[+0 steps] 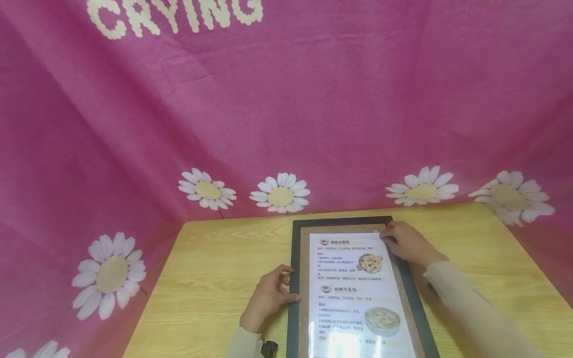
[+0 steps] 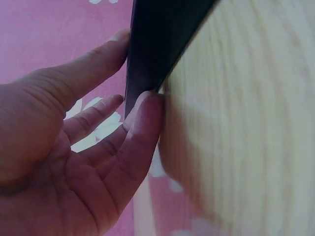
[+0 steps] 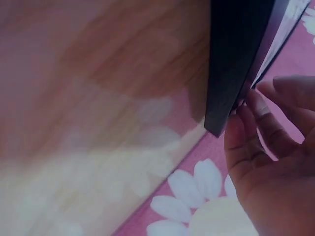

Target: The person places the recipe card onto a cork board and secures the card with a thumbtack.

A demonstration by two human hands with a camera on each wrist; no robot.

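Observation:
A cork board with a black frame lies on the table, its far edge toward the curtain. On it rests a laminated recipe sheet with printed text and two pictures of soup bowls. My left hand grips the frame's left side, thumb on one face and fingers along the edge; the frame shows between them in the left wrist view. At the sheet's upper right corner, my right hand pinches with its fingertips. The right wrist view shows those fingers at the sheet's corner, beside the frame.
The wood-grain table extends on both sides of the board. A magenta curtain printed with white daisies and lettering hangs behind it and along the left side. Light glares off the lower part of the sheet.

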